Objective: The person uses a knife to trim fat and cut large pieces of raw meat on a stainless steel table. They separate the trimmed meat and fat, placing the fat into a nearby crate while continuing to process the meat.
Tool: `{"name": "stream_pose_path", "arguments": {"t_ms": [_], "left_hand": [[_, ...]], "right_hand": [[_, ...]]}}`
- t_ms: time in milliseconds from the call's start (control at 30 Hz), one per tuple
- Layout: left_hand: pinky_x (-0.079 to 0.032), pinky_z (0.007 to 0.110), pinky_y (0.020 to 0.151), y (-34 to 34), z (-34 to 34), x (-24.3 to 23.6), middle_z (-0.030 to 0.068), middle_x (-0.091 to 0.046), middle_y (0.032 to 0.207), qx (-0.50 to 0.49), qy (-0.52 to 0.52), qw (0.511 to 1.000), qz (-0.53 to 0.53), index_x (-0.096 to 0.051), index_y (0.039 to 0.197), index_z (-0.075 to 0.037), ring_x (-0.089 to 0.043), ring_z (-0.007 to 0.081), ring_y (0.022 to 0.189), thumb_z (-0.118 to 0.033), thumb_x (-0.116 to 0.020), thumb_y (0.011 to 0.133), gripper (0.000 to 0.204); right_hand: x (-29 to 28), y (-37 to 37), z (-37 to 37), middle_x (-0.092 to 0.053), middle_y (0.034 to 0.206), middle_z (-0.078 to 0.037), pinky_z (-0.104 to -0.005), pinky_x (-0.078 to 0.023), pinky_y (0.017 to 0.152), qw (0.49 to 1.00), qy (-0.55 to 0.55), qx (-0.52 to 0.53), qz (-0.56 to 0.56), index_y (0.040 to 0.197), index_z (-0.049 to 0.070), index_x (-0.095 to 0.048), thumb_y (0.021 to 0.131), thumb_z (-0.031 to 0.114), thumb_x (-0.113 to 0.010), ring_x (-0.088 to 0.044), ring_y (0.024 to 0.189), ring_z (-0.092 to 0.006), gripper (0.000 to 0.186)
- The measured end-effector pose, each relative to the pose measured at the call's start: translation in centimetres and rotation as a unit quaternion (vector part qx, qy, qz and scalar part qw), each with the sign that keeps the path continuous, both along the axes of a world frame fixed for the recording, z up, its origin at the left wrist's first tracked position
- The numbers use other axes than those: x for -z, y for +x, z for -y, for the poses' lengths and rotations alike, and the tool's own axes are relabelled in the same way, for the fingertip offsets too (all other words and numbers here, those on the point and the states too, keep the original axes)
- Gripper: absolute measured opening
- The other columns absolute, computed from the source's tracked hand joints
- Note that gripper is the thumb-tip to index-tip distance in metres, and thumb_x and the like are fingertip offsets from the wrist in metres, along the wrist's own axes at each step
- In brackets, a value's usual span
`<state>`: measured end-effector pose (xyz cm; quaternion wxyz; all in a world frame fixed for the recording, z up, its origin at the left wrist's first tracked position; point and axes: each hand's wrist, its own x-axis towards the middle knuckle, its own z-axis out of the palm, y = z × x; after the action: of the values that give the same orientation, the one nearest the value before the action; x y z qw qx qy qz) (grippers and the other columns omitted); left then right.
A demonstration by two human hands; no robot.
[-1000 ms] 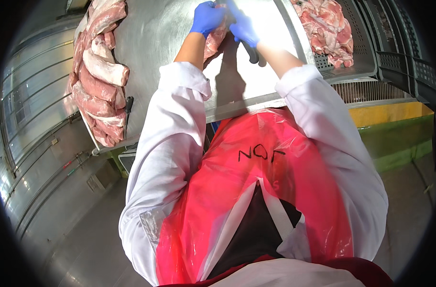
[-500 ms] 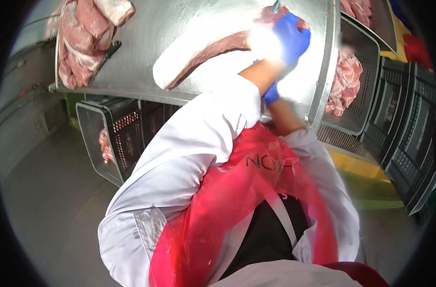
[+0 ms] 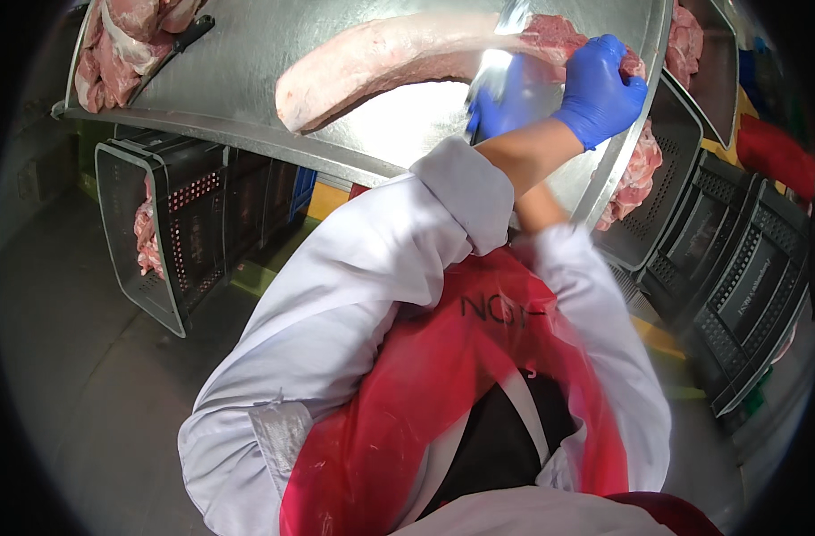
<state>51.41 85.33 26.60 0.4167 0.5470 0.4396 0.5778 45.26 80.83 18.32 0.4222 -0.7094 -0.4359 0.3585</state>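
Since half a second ago the long pork cut (image 3: 399,62) lies further left across the steel table (image 3: 247,89), fat side up. Left hand (image 3: 600,89) — blue glove, fingers clamped on the cut's red end. Right hand (image 3: 506,103) blurred; grasping a knife (image 3: 506,40), blade up. Black crate (image 3: 171,228) under table edge holds meat scraps (image 3: 146,237) — second crate (image 3: 658,170) at right holds trimmings (image 3: 635,174)
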Motion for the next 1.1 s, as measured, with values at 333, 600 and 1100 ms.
{"name": "stream_pose_path", "arguments": {"t_ms": [333,600,1100], "left_hand": [[-0.052,0.034,0.059,-0.6,-0.2,-2.8,0.0119,-0.064,0.066,-0.036,0.026,0.994,0.096,-0.059,0.081,0.001,-0.065,0.0232,0.059,-0.008,-0.069,0.073,0.014],[-0.052,0.034,0.058,-2.1,-0.6,-5.7,0.0114,-0.062,0.064,-0.054,0.057,0.989,0.122,-0.059,0.080,0.002,-0.063,0.0230,0.058,-0.007,-0.069,0.074,0.015],[-0.053,0.031,0.058,-3.0,-0.9,-13.1,0.0117,-0.064,0.064,-0.053,0.124,0.954,0.269,-0.055,0.077,0.003,-0.066,0.0180,0.060,-0.002,-0.065,0.076,0.012]], "right_hand": [[0.6,-3.4,3.2,-0.065,0.077,-0.008,-0.0294,-0.051,0.054,0.996,-0.048,-0.074,0.025,0.159,0.011,-0.025,0.097,0.013,-0.052,-0.058,0.057,-0.0133,0.067],[1.0,-4.8,-0.2,-0.063,0.075,-0.008,-0.0306,-0.053,0.052,0.990,-0.062,-0.089,-0.091,0.153,0.011,-0.032,0.097,0.013,-0.056,-0.060,0.055,-0.0145,0.062],[1.5,-11.0,-0.2,-0.067,0.073,-0.012,-0.0313,-0.054,0.052,0.979,-0.032,-0.186,-0.075,0.129,0.000,-0.046,0.097,0.022,-0.057,-0.064,0.056,-0.0162,0.040]]}}
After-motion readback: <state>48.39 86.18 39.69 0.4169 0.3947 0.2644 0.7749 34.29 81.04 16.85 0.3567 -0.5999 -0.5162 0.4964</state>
